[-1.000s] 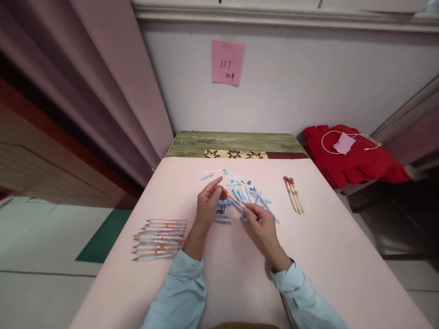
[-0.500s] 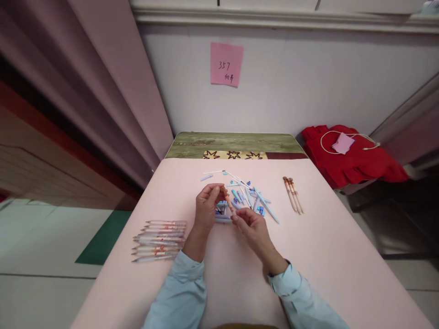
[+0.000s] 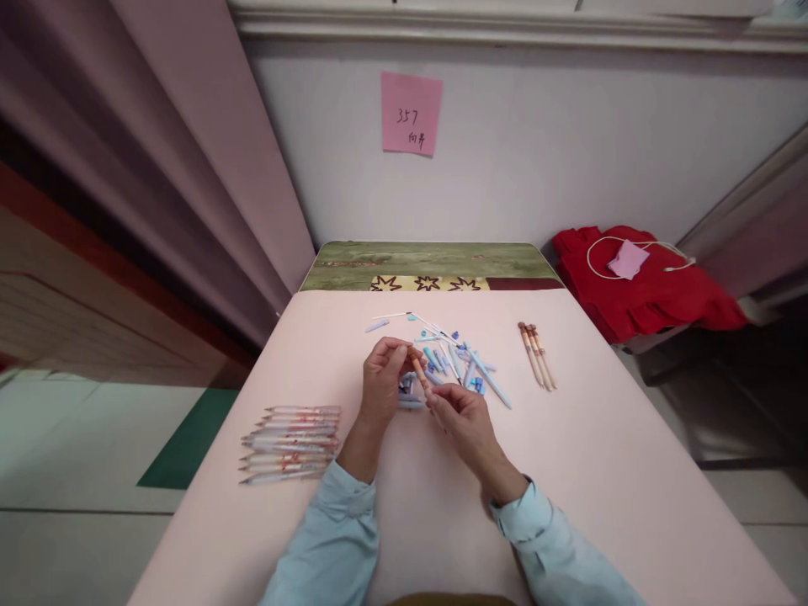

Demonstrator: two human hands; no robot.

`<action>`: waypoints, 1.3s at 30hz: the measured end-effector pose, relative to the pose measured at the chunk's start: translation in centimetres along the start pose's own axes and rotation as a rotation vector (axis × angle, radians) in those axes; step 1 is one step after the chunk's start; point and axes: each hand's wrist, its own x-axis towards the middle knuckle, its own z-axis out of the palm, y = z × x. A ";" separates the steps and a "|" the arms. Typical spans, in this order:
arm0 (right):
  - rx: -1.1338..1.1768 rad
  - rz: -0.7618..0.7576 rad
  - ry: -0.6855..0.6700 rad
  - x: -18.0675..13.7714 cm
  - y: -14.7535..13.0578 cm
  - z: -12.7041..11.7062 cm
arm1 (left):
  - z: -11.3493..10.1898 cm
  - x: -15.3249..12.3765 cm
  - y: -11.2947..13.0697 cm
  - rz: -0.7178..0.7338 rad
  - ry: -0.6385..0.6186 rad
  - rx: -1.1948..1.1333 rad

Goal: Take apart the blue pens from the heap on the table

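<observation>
Between my two hands is a brown and cream pen (image 3: 419,369), tilted, with its brown top toward the upper left. The fingers of my left hand (image 3: 382,374) pinch it near that top. My right hand (image 3: 463,415) grips its lower end between thumb and fingers. Behind and partly under my hands lies a loose heap of blue, purple and white pen parts (image 3: 445,358), including thin refills. Part of this heap is hidden by my hands. A long light blue pen barrel (image 3: 496,385) lies at the heap's right side.
On the left lies a row of several pale printed pens (image 3: 290,444). Three brown-topped pens (image 3: 536,356) rest on the right of the pink-covered table (image 3: 606,471). Beyond the table's right edge is a red cloth (image 3: 644,295) with a white cable. A pink note (image 3: 411,114) is stuck on the wall.
The view has shifted slightly. Both hands keep hold of the same pen, with the left fingers moved a little around its brown top.
</observation>
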 end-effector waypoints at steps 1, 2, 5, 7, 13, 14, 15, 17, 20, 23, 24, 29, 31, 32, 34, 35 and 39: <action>0.008 0.001 -0.004 0.0 0.0 0.0 | 0.1 -0.1 0.0 -0.002 -0.003 -0.002; 0.012 -0.004 -0.009 0.1 0.1 0.0 | 0.2 -0.1 0.0 -0.004 -0.002 -0.007; -0.013 -0.045 -0.022 0.2 0.3 -0.1 | 0.1 0.0 0.1 -0.011 0.024 -0.023; -0.026 -0.063 -0.032 0.3 0.4 0.0 | -0.1 0.0 0.2 -0.019 0.043 -0.029; -0.004 -0.087 -0.064 0.3 0.5 0.2 | -0.3 0.1 0.5 -0.028 0.062 -0.037; -0.009 -0.092 -0.066 0.3 0.5 0.2 | -0.3 0.1 0.5 -0.026 0.064 -0.036; -0.014 -0.095 -0.069 0.3 0.5 0.2 | -0.2 0.1 0.5 -0.025 0.068 -0.032; -0.020 -0.092 -0.074 0.2 0.5 0.2 | -0.2 0.1 0.5 -0.023 0.083 -0.018; -0.020 -0.077 -0.055 0.2 0.6 0.2 | 0.0 0.1 0.4 -0.030 0.097 0.000; -0.022 -0.069 -0.023 0.2 0.6 0.2 | 0.4 -0.2 0.1 -0.039 0.077 0.008; -0.025 -0.072 -0.015 0.2 0.6 0.1 | 0.5 -0.2 0.0 -0.039 0.068 0.009; -0.021 -0.080 0.006 0.1 0.3 0.0 | 0.7 -0.3 -0.2 -0.029 0.051 0.003; -0.018 -0.068 -0.012 0.2 0.4 0.1 | 0.5 -0.2 -0.2 -0.022 0.075 -0.005; -0.022 -0.067 -0.024 0.2 0.4 0.1 | 0.4 -0.1 -0.2 -0.016 0.091 -0.007; -0.039 -0.079 -0.043 0.2 0.7 0.2 | 0.1 0.1 -0.1 0.001 0.125 -0.005; -0.052 -0.092 -0.050 0.3 0.8 0.3 | 0.1 0.1 0.0 0.011 0.138 -0.002; -0.090 -0.144 -0.064 0.3 1.0 0.5 | 0.2 -0.1 0.5 0.035 0.132 -0.001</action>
